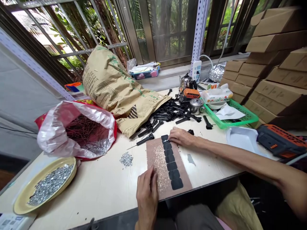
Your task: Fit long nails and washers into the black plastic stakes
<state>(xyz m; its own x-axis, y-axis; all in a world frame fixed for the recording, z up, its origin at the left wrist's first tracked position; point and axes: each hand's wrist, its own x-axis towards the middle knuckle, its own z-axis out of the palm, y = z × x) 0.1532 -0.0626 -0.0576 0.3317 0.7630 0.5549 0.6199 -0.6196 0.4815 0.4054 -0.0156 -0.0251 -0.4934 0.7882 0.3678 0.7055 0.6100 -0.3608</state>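
A row of flat black rounded pieces (171, 166) lies along a brown mat (183, 174) dotted with pale specks. At the far end of that row is my right hand (181, 137), its fingers curled and pinched together beside the farthest pieces. What its fingertips hold, if anything, is too small to make out. My left hand (146, 193) rests at the mat's near left edge, fingers drawn together and thumb against them; any thing between them is hidden. Left of the mat sits a little heap of small shiny metal parts (126, 159).
A yellow dish (18, 206) holds more metal parts. Behind it stands an open bag (51, 134) of dark screws. Black plastic parts (170, 111) spill from a brown sack (105, 83). A green basket (249, 118), a power-tool battery (280, 140) and stacked cartons (271, 92) occupy the right.
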